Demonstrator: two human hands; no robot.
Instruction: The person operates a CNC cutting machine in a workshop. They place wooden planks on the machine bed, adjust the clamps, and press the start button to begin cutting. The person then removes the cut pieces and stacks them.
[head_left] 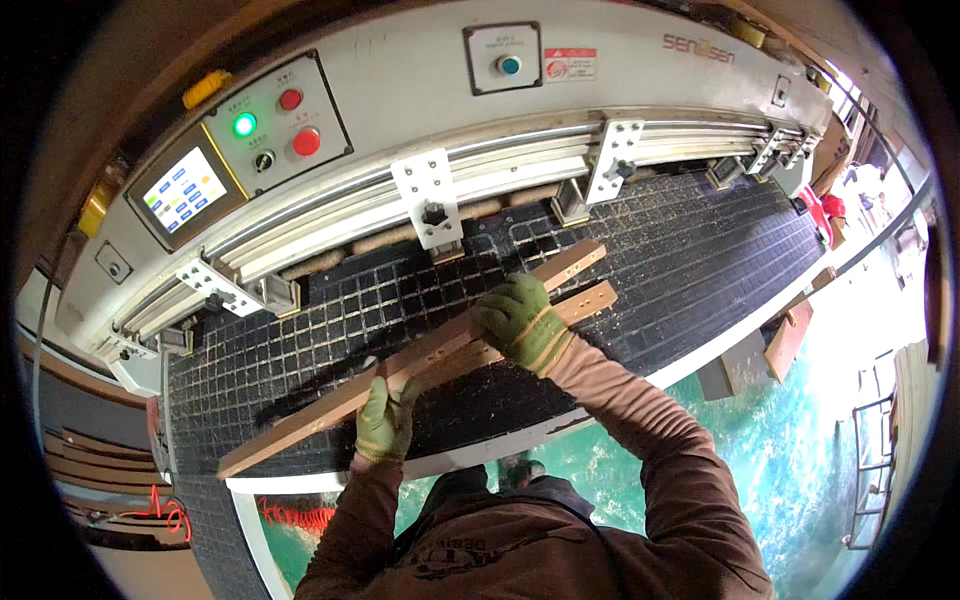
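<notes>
Two long brown wooden bars slant over a black gridded machine bed, rising from lower left to upper right. The longer wooden bar (300,430) has its near end by the bed's front edge; holes show at its far end. Below it, the second wooden bar (588,302) also has holes near its end. My left hand (385,415), in a green glove, is closed around the longer bar from the front side. My right hand (520,322), gloved too, wraps over the longer bar from above, farther right. Whether it also grips the second bar is hidden.
Behind the black bed (700,230) runs a grey machine beam with white clamp brackets (428,198). A touchscreen (185,195) and buttons (306,141) sit at upper left. A red coiled hose (298,516) hangs below the front edge. Wooden pieces (788,340) stand at right.
</notes>
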